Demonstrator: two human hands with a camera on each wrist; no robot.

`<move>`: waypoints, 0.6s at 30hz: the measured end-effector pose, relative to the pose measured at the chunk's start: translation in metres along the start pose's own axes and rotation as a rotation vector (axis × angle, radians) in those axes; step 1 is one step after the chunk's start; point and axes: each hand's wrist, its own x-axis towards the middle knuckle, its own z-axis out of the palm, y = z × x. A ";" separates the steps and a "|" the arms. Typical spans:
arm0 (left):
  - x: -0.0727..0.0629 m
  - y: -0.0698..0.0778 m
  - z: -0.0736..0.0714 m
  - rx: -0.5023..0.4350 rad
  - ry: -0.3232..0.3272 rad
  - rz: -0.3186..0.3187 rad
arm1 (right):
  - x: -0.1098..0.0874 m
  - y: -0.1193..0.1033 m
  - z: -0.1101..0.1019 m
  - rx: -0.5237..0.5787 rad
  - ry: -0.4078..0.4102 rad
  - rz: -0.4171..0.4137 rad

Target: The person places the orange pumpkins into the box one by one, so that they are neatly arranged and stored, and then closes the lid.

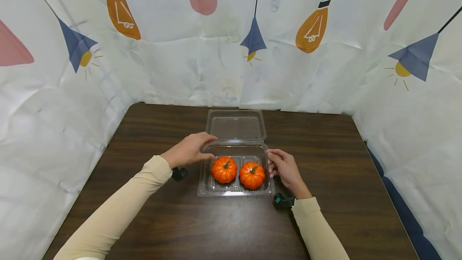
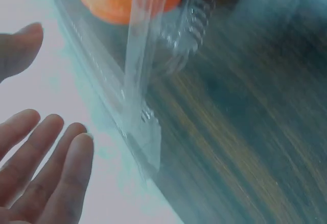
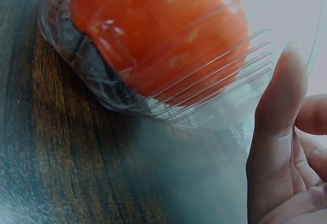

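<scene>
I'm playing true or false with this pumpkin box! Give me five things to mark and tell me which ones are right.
1. Two round, ribbed orange pumpkins sit in the clear plastic container. True.
2. The container is shut. False: its clear plastic lid lies open behind it.
3. The bare right hand is at the container's right edge. True.
4. The bare left hand grips a pumpkin. False: it is open, near the container's back left corner, and holds no pumpkin.
5. The container stands on a red rug. False: it stands on a dark brown, wood-grained table.
</scene>
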 end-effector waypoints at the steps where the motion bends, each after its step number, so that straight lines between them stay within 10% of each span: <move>1: 0.000 -0.003 -0.001 -0.010 0.025 0.001 | 0.000 0.000 0.000 0.002 0.001 0.001; 18: 0.005 -0.049 -0.004 -0.204 0.169 -0.167 | 0.000 -0.001 0.001 -0.032 0.011 0.005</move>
